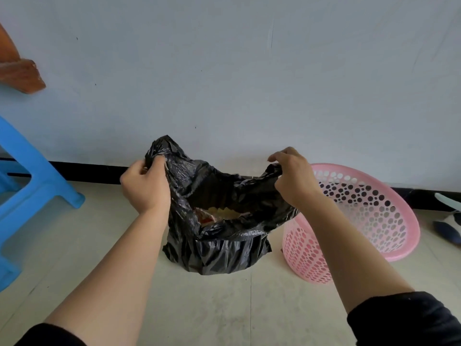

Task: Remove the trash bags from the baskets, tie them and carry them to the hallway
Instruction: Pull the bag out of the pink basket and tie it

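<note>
Currently one trash bag (219,253) is gripped at its rim by left hand (146,187) and right hand (295,182), held apart; one pink basket (374,208) is tipped beside it.

Probably a room in a home: tiled floor (224,308), plain pale wall (224,71) with black baseboard (94,171), blue plastic stool (32,186) at left, pink basket (369,211) lower right.

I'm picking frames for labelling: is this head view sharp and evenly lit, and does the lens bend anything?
Head view: soft, even light, only faint shadows on the pale tiled floor; slight sheen on the crinkled black plastic trash bag; wide-angle distortion bows the black skirting strip and stretches the pink perforated plastic basket; overall slightly soft, no strong motion blur.
</note>
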